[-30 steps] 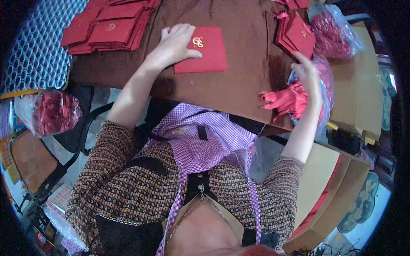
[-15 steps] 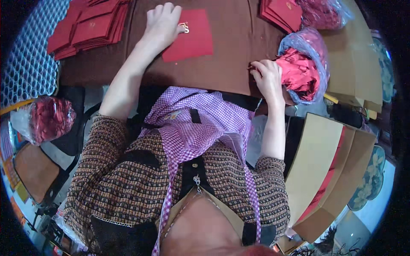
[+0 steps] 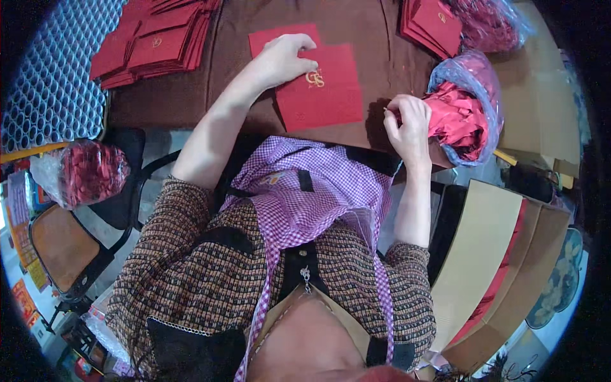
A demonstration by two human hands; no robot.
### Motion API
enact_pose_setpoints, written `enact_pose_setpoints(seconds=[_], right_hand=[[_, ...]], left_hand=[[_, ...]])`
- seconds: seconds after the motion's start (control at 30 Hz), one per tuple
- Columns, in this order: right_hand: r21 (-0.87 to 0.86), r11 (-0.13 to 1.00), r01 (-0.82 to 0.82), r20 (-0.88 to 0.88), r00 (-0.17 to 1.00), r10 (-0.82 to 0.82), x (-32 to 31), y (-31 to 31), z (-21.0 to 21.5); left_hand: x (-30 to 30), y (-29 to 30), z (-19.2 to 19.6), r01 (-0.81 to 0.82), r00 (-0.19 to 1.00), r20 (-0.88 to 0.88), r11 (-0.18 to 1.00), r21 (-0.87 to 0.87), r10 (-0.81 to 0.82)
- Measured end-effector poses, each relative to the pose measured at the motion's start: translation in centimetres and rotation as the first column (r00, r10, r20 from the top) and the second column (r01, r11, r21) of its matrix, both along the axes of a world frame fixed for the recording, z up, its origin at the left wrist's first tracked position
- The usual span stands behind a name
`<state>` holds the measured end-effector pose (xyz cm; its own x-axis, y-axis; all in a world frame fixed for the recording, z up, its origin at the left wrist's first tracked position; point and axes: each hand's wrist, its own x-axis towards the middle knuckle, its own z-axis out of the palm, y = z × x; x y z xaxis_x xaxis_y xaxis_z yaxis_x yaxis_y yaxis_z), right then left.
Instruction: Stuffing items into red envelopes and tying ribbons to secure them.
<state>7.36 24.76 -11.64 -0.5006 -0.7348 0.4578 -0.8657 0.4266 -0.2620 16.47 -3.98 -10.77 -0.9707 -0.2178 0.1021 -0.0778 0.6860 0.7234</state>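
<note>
A red card or envelope [image 3: 321, 105] with gold lettering lies near the front of the brown-covered table, its left edge seeming slightly raised. My left hand [image 3: 280, 63] grips its upper left part, thumb over the top and fingers curled. Partly hidden behind that hand is another red card [image 3: 262, 39]. My right hand [image 3: 409, 124] is at the table's front right, fingers bent in toward the thumb. Whether it pinches something small cannot be made out. Right beside it, a clear plastic bag [image 3: 496, 105] spills crumpled red ribbon-like pieces [image 3: 461, 121].
Stacked red envelopes [image 3: 156, 41] occupy the far left, with more red envelopes [image 3: 433, 25] at the far right. A blue tubular rack [image 3: 54, 83] flanks the table. Below are a brown chair [image 3: 67, 248], a bagged red bundle [image 3: 95, 172] and an open cardboard box [image 3: 503, 267].
My left hand has drawn the gold-lettered card nearer and to the right, uncovering the second card behind it. The right hand's fingers have curled in more beside the bag.
</note>
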Motion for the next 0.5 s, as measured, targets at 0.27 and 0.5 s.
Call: enact_pose_setpoints(seconds=[0.27,0.5], right_hand=[[-0.252,0.967,0.040,0.073,0.997,-0.022,3.1,-2.7,1.8],[-0.274,0.946,0.174,0.192,0.974,-0.123,4.1,-5.2,-3.4]], left_hand=[[0.3,4.2,-0.9,0.002,0.982,0.188,0.993,0.114,-0.024],[-0.4,6.4,-1.5,0.008,0.970,0.243,0.999,0.048,-0.020]])
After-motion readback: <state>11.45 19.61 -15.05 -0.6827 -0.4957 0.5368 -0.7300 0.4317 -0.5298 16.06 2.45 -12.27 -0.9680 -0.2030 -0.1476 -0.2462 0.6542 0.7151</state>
